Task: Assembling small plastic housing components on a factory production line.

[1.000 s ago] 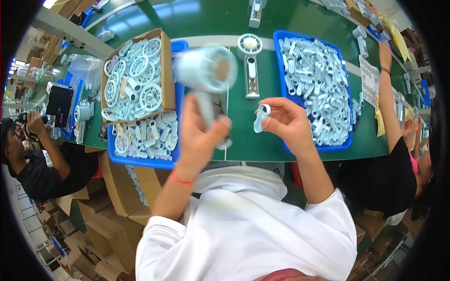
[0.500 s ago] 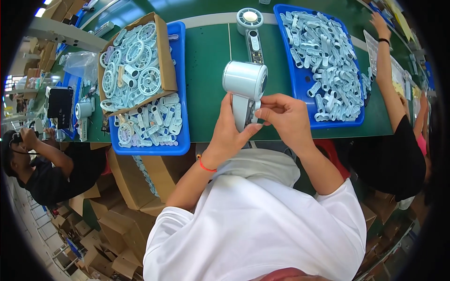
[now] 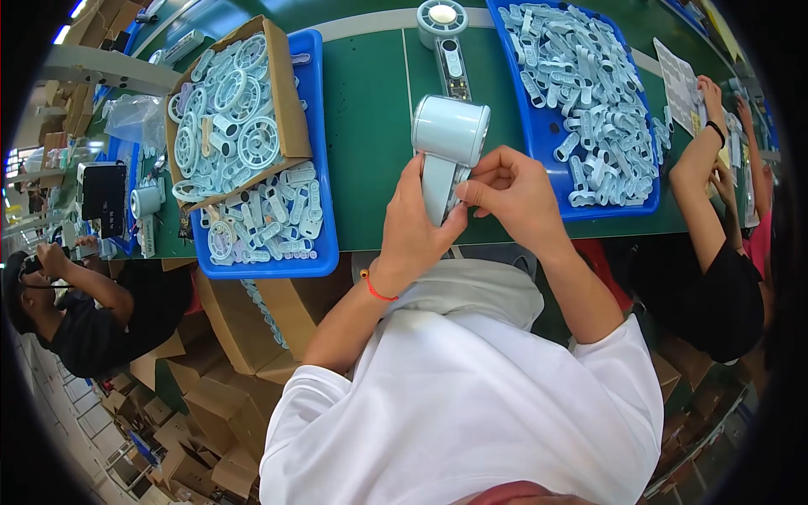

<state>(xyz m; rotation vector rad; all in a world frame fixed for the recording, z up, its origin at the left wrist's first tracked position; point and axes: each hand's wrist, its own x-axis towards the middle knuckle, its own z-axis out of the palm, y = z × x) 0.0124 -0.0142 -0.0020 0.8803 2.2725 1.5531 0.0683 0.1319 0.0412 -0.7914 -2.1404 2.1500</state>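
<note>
Evidently, the handheld fan (image 3: pixel 449 133) is pale blue, glossy and drum-headed.

No words, numbers or signs can be read on the held fan (image 3: pixel 450 130), the cardboard box (image 3: pixel 288 93) or the pale sheet (image 3: pixel 676 84) at the far right, whose details are too small to tell

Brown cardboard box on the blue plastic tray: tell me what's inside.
The brown cardboard box holds round, spoked light blue plastic rings and smaller light blue plastic pieces. The heap covers its bottom.
</note>
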